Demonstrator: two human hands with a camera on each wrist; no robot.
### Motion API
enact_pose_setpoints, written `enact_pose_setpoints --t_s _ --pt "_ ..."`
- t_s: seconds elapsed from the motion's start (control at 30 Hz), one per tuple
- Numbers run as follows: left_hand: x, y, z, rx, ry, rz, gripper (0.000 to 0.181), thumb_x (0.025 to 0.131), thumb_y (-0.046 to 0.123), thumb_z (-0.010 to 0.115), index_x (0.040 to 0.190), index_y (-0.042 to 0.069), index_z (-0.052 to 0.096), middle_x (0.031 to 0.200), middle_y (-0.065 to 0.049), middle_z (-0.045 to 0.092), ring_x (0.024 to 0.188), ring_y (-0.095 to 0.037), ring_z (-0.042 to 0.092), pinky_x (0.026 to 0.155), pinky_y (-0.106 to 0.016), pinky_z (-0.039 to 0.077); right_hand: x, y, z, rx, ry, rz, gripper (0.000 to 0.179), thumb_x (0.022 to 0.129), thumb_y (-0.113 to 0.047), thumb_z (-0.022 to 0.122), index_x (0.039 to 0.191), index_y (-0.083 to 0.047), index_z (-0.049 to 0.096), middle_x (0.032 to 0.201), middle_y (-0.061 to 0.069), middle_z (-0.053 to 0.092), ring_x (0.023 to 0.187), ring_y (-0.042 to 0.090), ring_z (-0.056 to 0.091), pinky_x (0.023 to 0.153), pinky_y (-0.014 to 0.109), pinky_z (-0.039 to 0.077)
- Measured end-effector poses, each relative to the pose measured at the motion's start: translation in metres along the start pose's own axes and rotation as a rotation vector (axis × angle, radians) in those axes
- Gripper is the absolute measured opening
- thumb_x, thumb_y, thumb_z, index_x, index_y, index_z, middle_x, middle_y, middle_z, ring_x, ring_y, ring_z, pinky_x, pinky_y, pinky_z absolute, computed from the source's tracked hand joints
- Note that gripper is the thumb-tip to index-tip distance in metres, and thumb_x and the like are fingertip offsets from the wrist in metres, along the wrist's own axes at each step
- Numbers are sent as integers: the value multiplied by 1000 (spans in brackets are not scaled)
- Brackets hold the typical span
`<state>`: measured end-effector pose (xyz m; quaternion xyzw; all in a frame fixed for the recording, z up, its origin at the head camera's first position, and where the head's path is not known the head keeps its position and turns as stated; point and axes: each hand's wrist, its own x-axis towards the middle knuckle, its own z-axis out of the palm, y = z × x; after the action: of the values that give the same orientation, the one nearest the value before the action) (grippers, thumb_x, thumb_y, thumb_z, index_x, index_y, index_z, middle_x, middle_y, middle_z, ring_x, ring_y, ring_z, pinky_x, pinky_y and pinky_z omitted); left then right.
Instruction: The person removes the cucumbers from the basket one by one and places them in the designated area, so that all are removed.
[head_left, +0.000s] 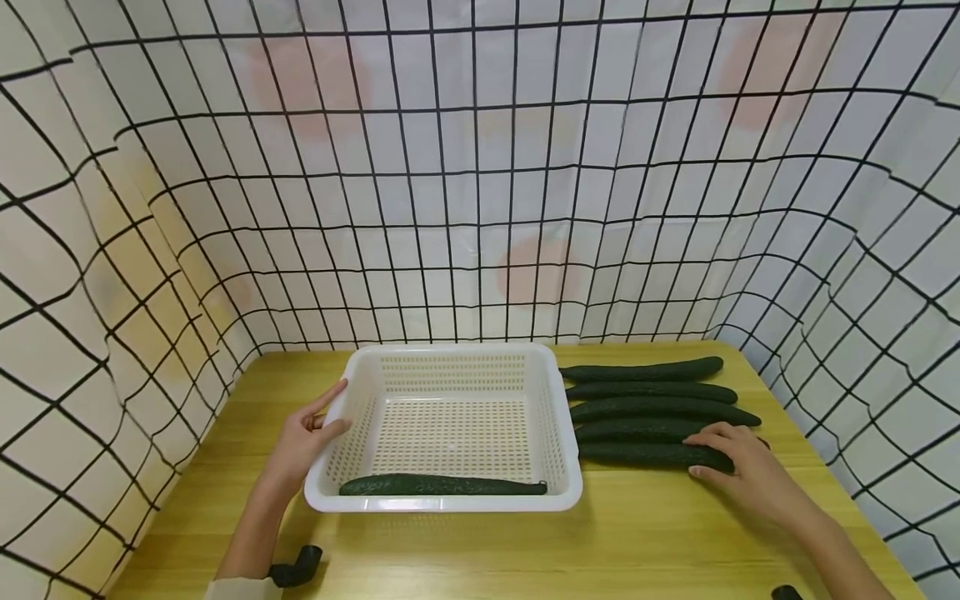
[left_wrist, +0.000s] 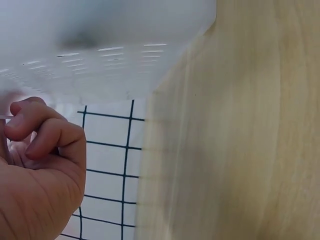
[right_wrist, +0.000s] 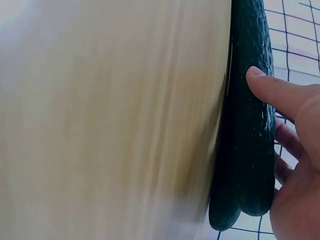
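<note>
A white perforated plastic basket stands on the table, with one dark green cucumber lying along its near side. My left hand holds the basket's left rim; in the left wrist view its fingers are curled beside the basket wall. Right of the basket, several cucumbers lie in a row. My right hand grips the right end of the nearest cucumber. In the right wrist view the thumb presses on that cucumber, and the other fingers are partly hidden behind it.
The rest of the row, such as the farthest cucumber, lies with left ends close to the basket. Black wire mesh over pale cloth encloses the wooden table at the back and sides. A black object is by the left forearm.
</note>
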<state>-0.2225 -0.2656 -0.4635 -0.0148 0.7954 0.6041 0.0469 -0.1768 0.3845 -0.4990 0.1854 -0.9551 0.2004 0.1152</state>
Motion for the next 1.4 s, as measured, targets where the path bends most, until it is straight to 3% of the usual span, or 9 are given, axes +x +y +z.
enact_pose_setpoints --t_s 0.17,0.33,0.6,0.77,0.87,1.13,1.4 --pt "-1 0 -5 25 -63 6 70 99 28 69 161 34 37 94 -21 70 85 -26 75 70 -43 65 0 0 1 11 -5 14 36 86 -24 83 120 -17 73 117 4 65 108 33 55 92 60 43" --pt "-2 -2 -7 -14 -130 -3 72 101 28 66 163 37 30 86 -21 69 87 -31 76 71 -48 64 0 -1 1 8 -5 16 36 85 -24 83 119 -16 73 117 6 65 107 36 57 91 63 43" --pt "-1 -4 -4 -30 -96 6 72 101 22 66 163 35 32 63 -10 64 75 -31 77 66 -49 64 2 -7 -4 16 -42 70 39 89 -32 81 122 -15 72 119 6 67 110 36 58 91 61 46" --pt "-1 -5 -3 -10 -81 7 72 100 19 66 162 34 33 56 -3 57 67 -27 75 63 -47 64 7 -14 -11 28 -55 64 40 92 -35 77 125 -15 70 121 3 66 103 27 62 83 44 56" --pt "-1 -4 -3 4 -76 10 72 100 17 65 162 34 33 54 -1 53 63 -24 73 63 -45 64 12 -18 -14 50 -55 60 39 94 -35 75 127 -15 69 122 1 66 103 24 62 80 38 56" --pt "-1 -3 -3 0 -79 21 73 100 14 65 163 33 33 54 0 51 61 -22 71 63 -44 64 31 -36 -18 78 -67 67 44 99 -40 68 133 -14 65 130 3 64 113 29 62 90 56 54" --pt "-1 -3 -3 -3 -76 20 73 99 14 64 163 33 32 55 0 53 66 -25 73 65 -44 64 54 -59 -18 102 -24 6 38 99 -38 68 133 -21 65 130 -2 64 114 22 61 92 54 54"
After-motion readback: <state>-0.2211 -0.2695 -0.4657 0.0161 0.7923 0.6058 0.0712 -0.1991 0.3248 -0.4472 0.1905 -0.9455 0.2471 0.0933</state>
